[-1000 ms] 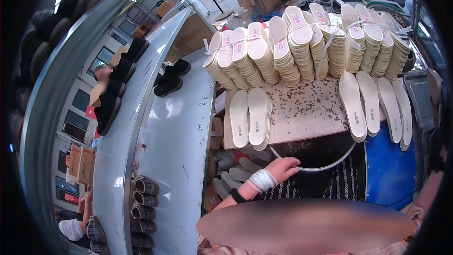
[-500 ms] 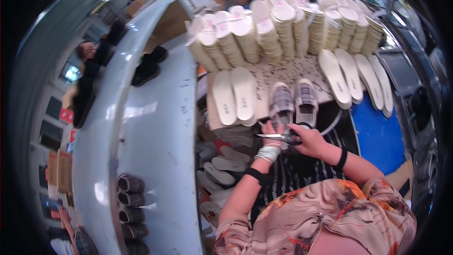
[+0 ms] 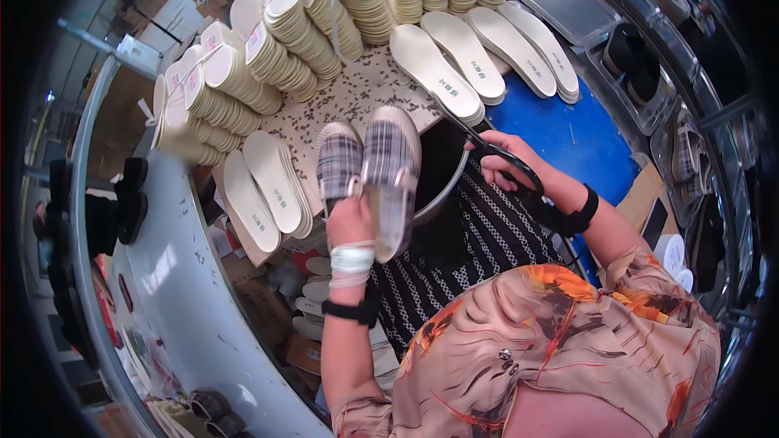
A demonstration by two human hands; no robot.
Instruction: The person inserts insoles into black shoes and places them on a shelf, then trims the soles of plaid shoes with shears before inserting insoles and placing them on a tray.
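Note:
My left hand [image 3: 350, 223], with a white wrap around its wrist, is closed at the heel end of a pair of plaid slip-on shoes [image 3: 392, 142]. The right shoe of the pair overlaps the left one and points its toe away from me. Off to the right, my right hand [image 3: 505, 154] grips black-handled scissors [image 3: 523, 169]. Their blades point up and left, close to the toe-to-heel edge of some cream insoles [image 3: 442, 73]. Whether the blades are parted is hard to tell.
Tall stacks of cream insoles [image 3: 300, 28] line the back of the workboard [image 3: 324, 101], which is strewn with small dark bits. More loose insoles [image 3: 268, 186] lie at its left edge. A pale metal counter [image 3: 182, 264] runs along the left; metal trays [image 3: 568, 4] stand back right.
The scissors have moved right, away from my left hand. My left hand has brought the two shoes together and tilted them. The whole view has turned toward the right.

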